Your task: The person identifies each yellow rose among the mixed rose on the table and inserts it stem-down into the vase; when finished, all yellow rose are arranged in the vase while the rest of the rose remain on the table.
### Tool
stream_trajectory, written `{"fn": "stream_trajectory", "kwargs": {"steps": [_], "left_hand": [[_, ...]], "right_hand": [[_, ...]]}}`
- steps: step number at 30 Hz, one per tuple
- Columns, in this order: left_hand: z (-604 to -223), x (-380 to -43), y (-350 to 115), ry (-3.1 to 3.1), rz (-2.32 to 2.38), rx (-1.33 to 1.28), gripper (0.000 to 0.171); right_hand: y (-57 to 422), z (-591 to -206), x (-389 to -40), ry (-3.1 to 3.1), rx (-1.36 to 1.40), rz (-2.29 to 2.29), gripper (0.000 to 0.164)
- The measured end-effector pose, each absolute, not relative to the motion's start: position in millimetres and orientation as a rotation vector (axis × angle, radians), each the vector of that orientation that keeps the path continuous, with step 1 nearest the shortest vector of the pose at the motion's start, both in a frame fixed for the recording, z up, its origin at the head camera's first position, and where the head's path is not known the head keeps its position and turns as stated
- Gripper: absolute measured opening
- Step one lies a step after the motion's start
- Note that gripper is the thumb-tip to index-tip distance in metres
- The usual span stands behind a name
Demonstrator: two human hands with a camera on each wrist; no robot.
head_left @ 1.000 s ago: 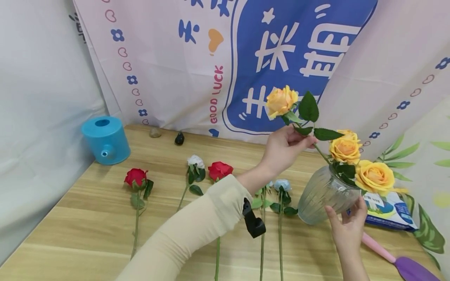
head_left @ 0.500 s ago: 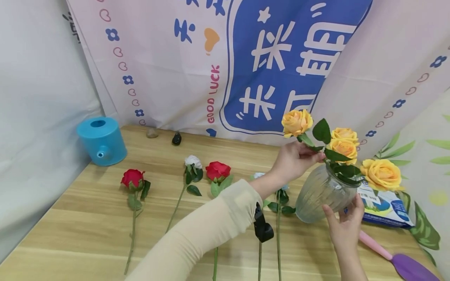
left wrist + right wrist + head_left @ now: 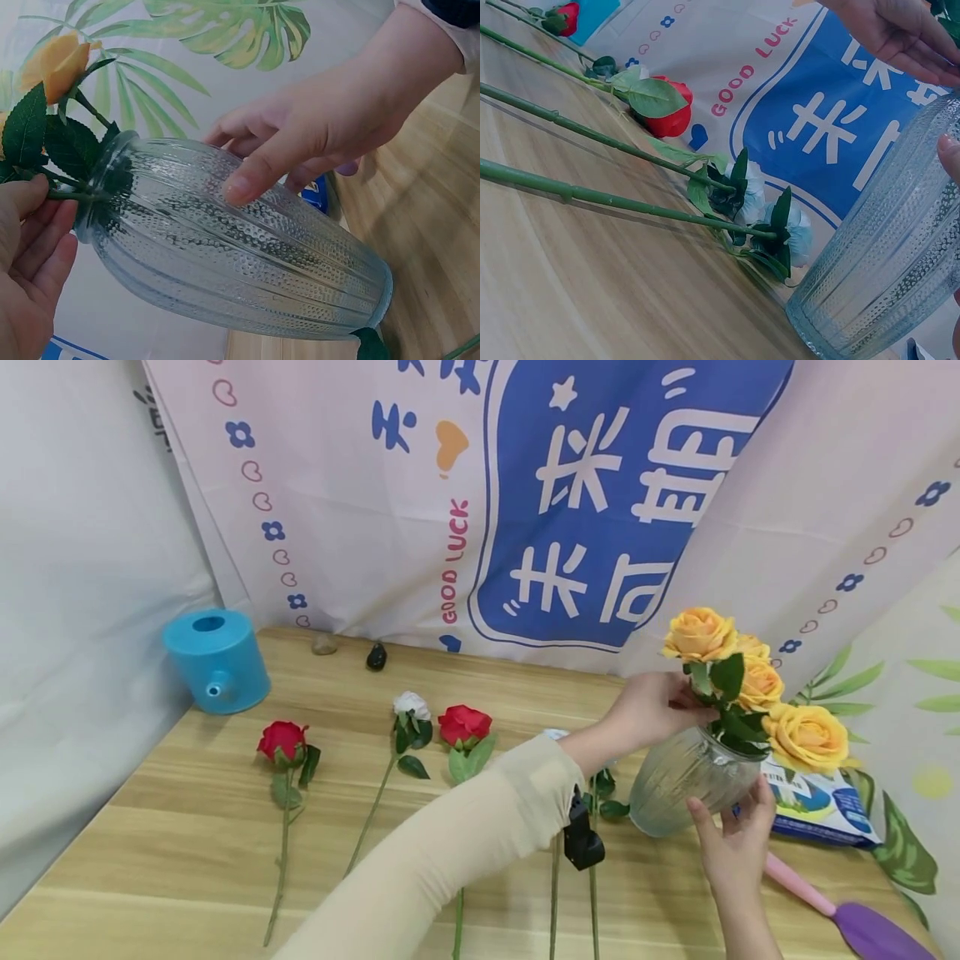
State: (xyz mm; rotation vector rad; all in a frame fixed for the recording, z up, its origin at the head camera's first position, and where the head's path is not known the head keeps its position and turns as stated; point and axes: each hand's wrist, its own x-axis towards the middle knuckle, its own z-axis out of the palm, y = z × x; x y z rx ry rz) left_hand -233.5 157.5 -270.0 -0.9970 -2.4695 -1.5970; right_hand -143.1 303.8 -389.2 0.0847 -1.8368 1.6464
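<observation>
In the head view my left hand [image 3: 654, 710] pinches the green stem of a yellow rose [image 3: 700, 633] just above the mouth of a ribbed clear glass vase [image 3: 675, 785]. The stem's lower part runs into the vase, as the left wrist view shows beside the left fingers [image 3: 49, 247]. My right hand [image 3: 738, 839] grips the vase's side, its thumb on the near face and the other fingers partly hidden. Several more yellow roses [image 3: 806, 737] stand in the vase, leaning right over its rim.
Two red roses [image 3: 465, 725], a white flower [image 3: 412, 706] and pale blue flowers [image 3: 799, 232] lie on the wooden table [image 3: 187, 860]. A blue watering can [image 3: 217, 664] stands back left, near a black stone [image 3: 377, 657]. Right are a blue-white packet [image 3: 821, 802] and purple scoop [image 3: 881, 931].
My left hand has moved right and down with the rose, bringing its bloom from the left to above the vase and its stem further in. The right hand has stayed on the vase.
</observation>
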Motion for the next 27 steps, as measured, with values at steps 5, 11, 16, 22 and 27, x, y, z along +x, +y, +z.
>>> {"fn": "stream_trajectory", "kwargs": {"steps": [5,11,16,22,27], "left_hand": [[-269,-231,164,-2.516,-1.618,-0.935,0.015],[-270,-228,166,-2.490,-1.650,-0.938,0.017],[-276,-229,160,-2.373,-1.766,-0.964,0.017],[-278,-230,157,-2.288,-1.890,-0.960,0.021],[-278,-228,160,-2.288,-1.844,-0.958,0.017]], "right_hand": [[304,-389,-143,-1.837,0.099,1.640,0.076],[305,-391,-144,-1.819,0.113,1.639,0.076],[305,-392,-145,-1.808,0.145,1.619,0.076],[306,-392,-144,-1.848,0.126,1.588,0.075],[304,-393,-145,-1.817,0.122,1.625,0.075]]}}
